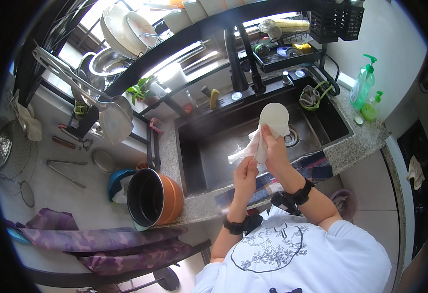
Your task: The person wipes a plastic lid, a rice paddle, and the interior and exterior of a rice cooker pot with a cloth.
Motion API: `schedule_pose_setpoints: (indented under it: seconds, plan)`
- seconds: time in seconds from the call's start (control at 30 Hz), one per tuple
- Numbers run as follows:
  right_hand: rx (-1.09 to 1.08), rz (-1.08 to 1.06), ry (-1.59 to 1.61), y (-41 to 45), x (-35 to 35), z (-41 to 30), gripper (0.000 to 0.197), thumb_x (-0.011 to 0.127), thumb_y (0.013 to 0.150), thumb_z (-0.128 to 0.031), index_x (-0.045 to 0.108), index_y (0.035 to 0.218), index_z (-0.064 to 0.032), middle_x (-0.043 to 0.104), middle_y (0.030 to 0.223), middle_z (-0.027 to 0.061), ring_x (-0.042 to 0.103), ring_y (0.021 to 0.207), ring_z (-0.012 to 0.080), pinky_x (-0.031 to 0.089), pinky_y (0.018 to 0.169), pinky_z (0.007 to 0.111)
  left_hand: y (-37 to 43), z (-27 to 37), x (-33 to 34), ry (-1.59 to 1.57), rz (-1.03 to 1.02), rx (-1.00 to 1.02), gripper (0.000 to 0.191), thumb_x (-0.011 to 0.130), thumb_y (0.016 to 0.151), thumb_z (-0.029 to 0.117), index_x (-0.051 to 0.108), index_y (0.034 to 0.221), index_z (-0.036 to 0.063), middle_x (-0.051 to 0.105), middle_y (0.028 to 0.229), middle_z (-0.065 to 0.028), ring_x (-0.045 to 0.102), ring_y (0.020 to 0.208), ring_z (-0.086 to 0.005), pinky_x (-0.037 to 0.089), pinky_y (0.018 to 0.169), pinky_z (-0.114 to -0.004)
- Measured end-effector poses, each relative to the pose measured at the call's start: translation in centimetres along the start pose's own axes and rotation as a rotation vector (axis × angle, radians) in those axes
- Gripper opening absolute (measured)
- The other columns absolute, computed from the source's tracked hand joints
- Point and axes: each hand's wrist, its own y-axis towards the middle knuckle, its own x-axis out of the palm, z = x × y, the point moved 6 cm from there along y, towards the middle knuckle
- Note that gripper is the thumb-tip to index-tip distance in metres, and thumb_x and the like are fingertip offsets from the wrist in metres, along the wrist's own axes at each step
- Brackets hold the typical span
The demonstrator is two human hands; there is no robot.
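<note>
Over the black sink (214,161), my right hand (276,150) grips a white utensil (273,113) with a broad rounded head. Its exact kind I cannot tell. A white cloth (244,152) is bunched against the utensil's lower part and hangs to the left. My left hand (245,174) pinches the lower end of this bundle, below and left of the right hand. Fingers and cloth partly hide where the utensil ends. The sink's drain strainer (291,136) shows just right of the right hand.
An orange pot (171,199) with a dark inside stands on the counter at left. The black faucet (236,62) rises behind the sink. Green pump bottles (363,84) stand at right. A dish rack (214,23) spans overhead, and metal spatulas (115,122) hang at upper left.
</note>
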Motion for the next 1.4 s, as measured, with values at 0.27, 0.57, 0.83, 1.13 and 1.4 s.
schedule_pose_setpoints:
  seconds: [0.27, 0.57, 0.83, 1.13, 1.4]
  plan:
    - [-0.029, 0.044, 0.102, 0.4, -1.2, -1.6, 0.027, 0.056, 0.084, -0.024, 0.054, 0.099, -0.0017, 0.057, 0.089, 0.0043, 0.053, 0.080, 0.0111, 0.043, 0.068, 0.025, 0.0, 0.6, -0.1, 0.004, -0.074, -0.004, 0.027, 0.046, 0.090, 0.024, 0.056, 0.084, 0.0001, 0.035, 0.054, 0.0072, 0.029, 0.049, -0.0024, 0.022, 0.043, -0.020]
    - [-0.081, 0.058, -0.040, 1.0, -2.6, -3.0, 0.026, 0.053, 0.086, -0.021, 0.052, 0.101, 0.0001, 0.058, 0.092, 0.0082, 0.057, 0.083, 0.0153, 0.048, 0.072, 0.029, 0.1, 0.8, -1.1, 0.008, -0.100, 0.007, 0.030, 0.046, 0.090, 0.028, 0.056, 0.084, 0.0008, 0.032, 0.054, 0.0088, 0.026, 0.048, -0.0003, 0.017, 0.042, -0.019]
    - [-0.031, -0.027, 0.043, 1.1, -2.2, -3.7, 0.029, 0.051, 0.086, -0.023, 0.052, 0.102, 0.0020, 0.058, 0.094, 0.0108, 0.059, 0.084, 0.0176, 0.048, 0.073, 0.030, 0.6, 2.1, -2.6, 0.144, -0.188, -0.027, 0.027, 0.046, 0.090, 0.024, 0.060, 0.083, 0.0016, 0.032, 0.053, 0.0079, 0.027, 0.048, -0.0019, 0.021, 0.044, -0.020]
    - [-0.032, -0.126, -0.248, 0.9, -2.8, -5.3, 0.030, 0.054, 0.085, -0.025, 0.056, 0.100, 0.0007, 0.060, 0.090, 0.0079, 0.058, 0.082, 0.0137, 0.046, 0.070, 0.025, 0.6, 3.3, -3.7, 0.125, -0.342, -0.093, 0.024, 0.049, 0.088, 0.022, 0.060, 0.086, 0.0012, 0.033, 0.056, 0.0084, 0.027, 0.051, -0.0016, 0.021, 0.045, -0.019]
    - [-0.012, -0.159, -0.235, 1.3, -2.8, -5.7, 0.026, 0.054, 0.084, -0.019, 0.055, 0.099, 0.0014, 0.061, 0.086, 0.0086, 0.060, 0.077, 0.0159, 0.049, 0.068, 0.027, 1.1, 3.7, -2.7, 0.234, -0.241, -0.064, 0.022, 0.048, 0.088, 0.017, 0.062, 0.082, 0.0014, 0.041, 0.056, 0.0054, 0.034, 0.052, -0.0032, 0.027, 0.046, -0.020]
